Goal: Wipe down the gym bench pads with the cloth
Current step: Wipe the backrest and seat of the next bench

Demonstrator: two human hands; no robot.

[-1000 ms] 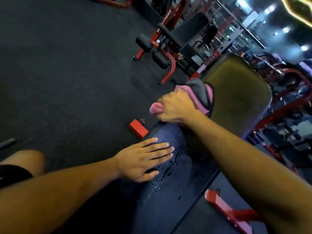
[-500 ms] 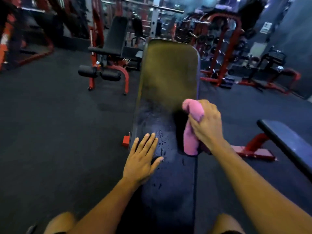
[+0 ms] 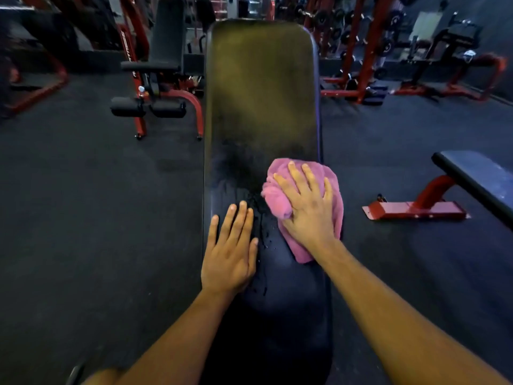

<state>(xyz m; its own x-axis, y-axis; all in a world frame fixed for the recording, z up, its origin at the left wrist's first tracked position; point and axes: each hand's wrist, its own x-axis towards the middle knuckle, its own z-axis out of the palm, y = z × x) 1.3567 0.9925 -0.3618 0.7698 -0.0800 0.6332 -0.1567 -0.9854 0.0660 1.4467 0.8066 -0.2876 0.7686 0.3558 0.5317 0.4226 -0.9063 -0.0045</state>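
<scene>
A long black bench pad (image 3: 261,87) runs straight away from me down the middle of the view, with water droplets on it between my hands. A pink cloth (image 3: 280,198) lies bunched on the pad's right side. My right hand (image 3: 308,207) presses flat on the cloth, fingers spread, covering its middle. My left hand (image 3: 230,251) rests flat on the pad's left edge, palm down, fingers apart, holding nothing. Both forearms reach in from the bottom of the frame.
A second black bench (image 3: 477,179) on a red base (image 3: 416,211) stands to the right. A red-framed leg machine (image 3: 158,104) with black rollers is at the back left. Red racks with weights (image 3: 358,45) line the far wall. Dark rubber floor (image 3: 97,218) surrounds the bench.
My view has swung to look straight down the bench. My right hand went from gripping the bunched cloth at the pad's right edge to pressing it flat on the pad.
</scene>
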